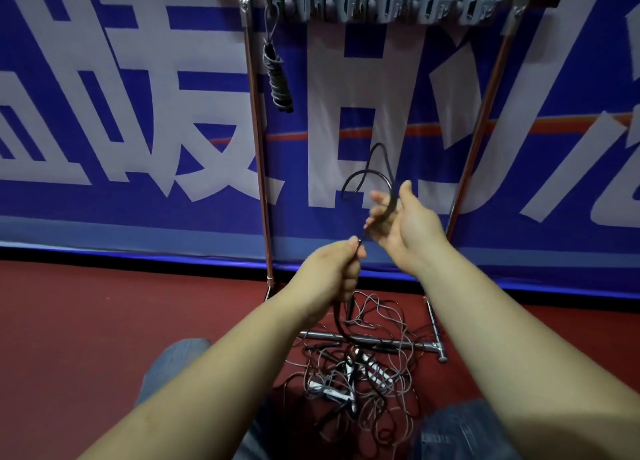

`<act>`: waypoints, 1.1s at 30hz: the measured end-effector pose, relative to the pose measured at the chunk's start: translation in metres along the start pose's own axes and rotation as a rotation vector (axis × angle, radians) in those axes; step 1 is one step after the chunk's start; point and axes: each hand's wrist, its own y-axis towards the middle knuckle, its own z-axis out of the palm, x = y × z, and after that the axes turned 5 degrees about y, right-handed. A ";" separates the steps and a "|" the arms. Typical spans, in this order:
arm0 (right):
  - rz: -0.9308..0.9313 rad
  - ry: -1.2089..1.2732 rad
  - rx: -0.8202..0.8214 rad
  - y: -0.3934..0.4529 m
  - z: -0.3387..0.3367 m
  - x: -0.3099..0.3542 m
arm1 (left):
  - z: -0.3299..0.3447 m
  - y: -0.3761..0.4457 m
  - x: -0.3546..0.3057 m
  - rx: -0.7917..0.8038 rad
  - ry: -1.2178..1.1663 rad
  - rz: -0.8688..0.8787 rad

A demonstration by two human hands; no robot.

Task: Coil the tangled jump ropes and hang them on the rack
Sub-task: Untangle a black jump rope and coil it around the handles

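The left hand [332,269] grips the thin black jump rope [367,182]; the right hand [403,222], fingers loosely spread, carries its loop. The tail runs into the tangled floor pile [356,376] — pulling could snag it, dragging the knot tighter.

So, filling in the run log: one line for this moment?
left hand grips black rope | right hand looping it | one coil on rack | tangle on floor
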 end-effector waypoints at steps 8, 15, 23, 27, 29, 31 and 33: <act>0.122 -0.522 0.343 -0.042 -0.014 -0.083 | -0.023 0.009 -0.019 -0.351 -0.428 -0.084; -0.003 -0.681 0.392 -0.047 -0.024 -0.082 | -0.071 0.014 -0.027 -0.539 -0.690 -0.071; 0.109 0.025 0.160 -0.053 -0.025 -0.074 | -0.062 0.012 -0.002 -0.448 -0.614 -0.128; 0.074 0.329 0.064 -0.042 -0.009 -0.048 | -0.022 -0.001 0.015 -0.077 -0.302 -0.250; 0.048 0.385 0.030 -0.034 -0.006 -0.033 | -0.003 -0.010 0.023 0.039 -0.146 -0.241; 0.033 0.406 0.007 -0.026 -0.005 -0.020 | 0.006 -0.017 0.030 0.060 -0.067 -0.163; 0.029 0.425 -0.004 -0.020 -0.005 -0.010 | 0.008 -0.022 0.033 0.058 0.041 -0.042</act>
